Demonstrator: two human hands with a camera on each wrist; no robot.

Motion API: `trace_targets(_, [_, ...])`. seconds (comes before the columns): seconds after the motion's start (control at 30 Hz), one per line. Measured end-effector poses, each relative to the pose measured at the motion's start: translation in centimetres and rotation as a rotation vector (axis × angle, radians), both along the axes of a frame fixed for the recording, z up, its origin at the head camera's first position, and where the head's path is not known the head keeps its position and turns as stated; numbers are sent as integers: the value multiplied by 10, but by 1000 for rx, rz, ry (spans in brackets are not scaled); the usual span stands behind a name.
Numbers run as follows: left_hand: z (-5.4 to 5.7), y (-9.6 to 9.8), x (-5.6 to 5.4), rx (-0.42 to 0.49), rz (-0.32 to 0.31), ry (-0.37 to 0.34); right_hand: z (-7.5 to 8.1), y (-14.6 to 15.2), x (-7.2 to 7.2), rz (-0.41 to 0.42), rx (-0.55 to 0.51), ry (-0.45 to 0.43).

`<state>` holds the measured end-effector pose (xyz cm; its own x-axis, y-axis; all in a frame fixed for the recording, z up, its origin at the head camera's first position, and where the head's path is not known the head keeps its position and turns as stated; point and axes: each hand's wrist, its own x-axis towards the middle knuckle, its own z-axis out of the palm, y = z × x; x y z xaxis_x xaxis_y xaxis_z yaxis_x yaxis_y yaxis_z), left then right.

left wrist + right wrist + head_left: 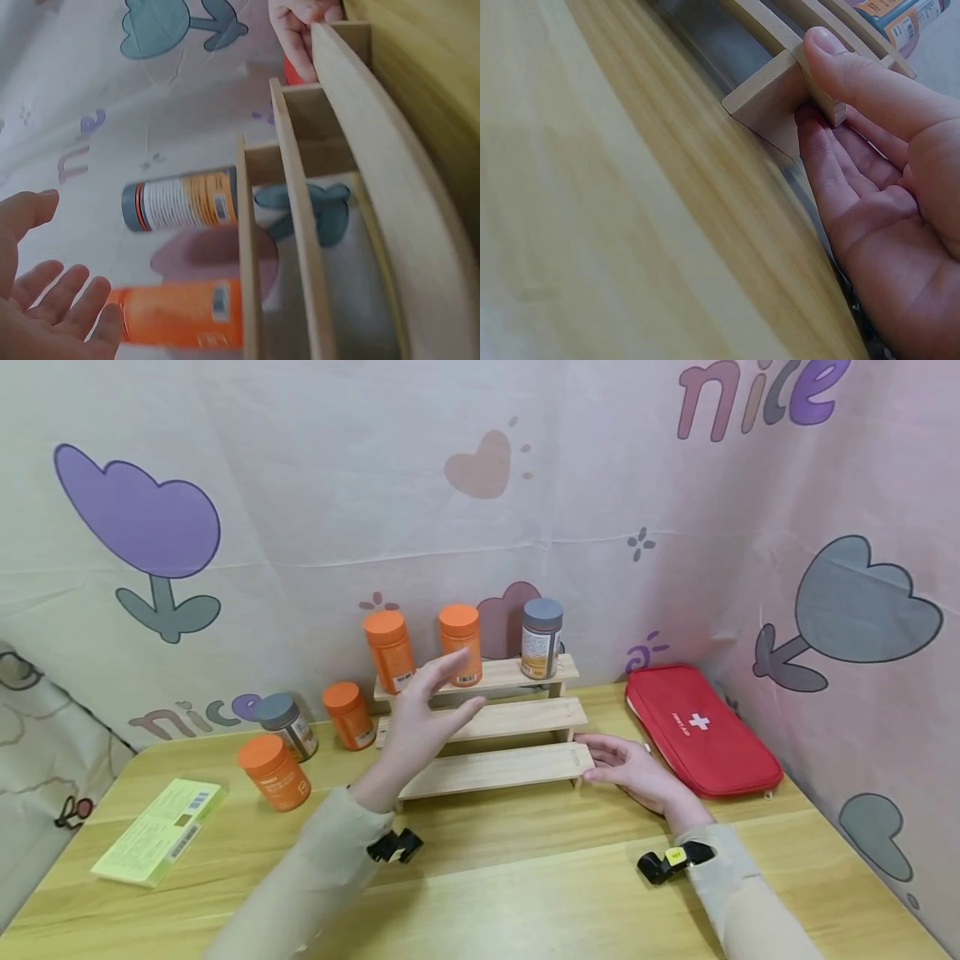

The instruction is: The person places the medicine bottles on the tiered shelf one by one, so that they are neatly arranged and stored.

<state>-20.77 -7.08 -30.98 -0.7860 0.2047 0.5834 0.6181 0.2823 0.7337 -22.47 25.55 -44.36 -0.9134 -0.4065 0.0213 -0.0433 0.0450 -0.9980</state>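
A three-step wooden rack [495, 718] stands on the table. Its lowest board's right end is pinched by my right hand [630, 768], thumb [832, 49] on the board and fingers under it. My left hand [423, 718] hovers in front of the rack with thumb and fingers spread, holding nothing. On the top step are an orange jar [388, 656] at left, a second orange jar [461, 631] in the middle, partly behind my left fingers, and a grey-lidded jar [184, 201] at right. The left wrist view shows my left fingertips close to the middle jar [184, 313]; contact is unclear.
Left of the rack stand an orange jar [348, 717], a grey-lidded jar [287, 727] and another orange jar [274, 772]. A flat light-green box [159, 831] lies at the table's left. The red first-aid pouch [701, 731] lies right, near my right hand. A printed cloth hangs behind.
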Motion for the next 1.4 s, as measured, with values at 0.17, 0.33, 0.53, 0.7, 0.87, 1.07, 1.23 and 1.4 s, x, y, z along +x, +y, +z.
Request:
trace_targets(0.17, [-21,-30,12,39,58,-5,-2,-1,-1,4,-1,3])
trace_targets(0.33, [-35,-61,22,41,153,-36,-1,-2,0,6,-1,-2])
trace_targets(0.53, [-34,-101,32,47,263,-53,-1,-3,1,9,-6,-10])
trace_targets(0.7, [-29,-134,35,26,375,-37,0,-3,2,17,-10,-3])
trace_targets(0.87, [-29,-164,37,60,490,-65,-1,-3,2,20,-9,0])
trace_targets(1.07, [-39,-199,27,58,528,-39,0,-1,4,-5,-6,-5])
trace_targets(1.23, [-53,-228,24,-17,441,-95,1,0,4,4,-7,6])
trace_targets(1.4, [-65,-243,24,-40,331,-188,3,0,4,8,-4,10])
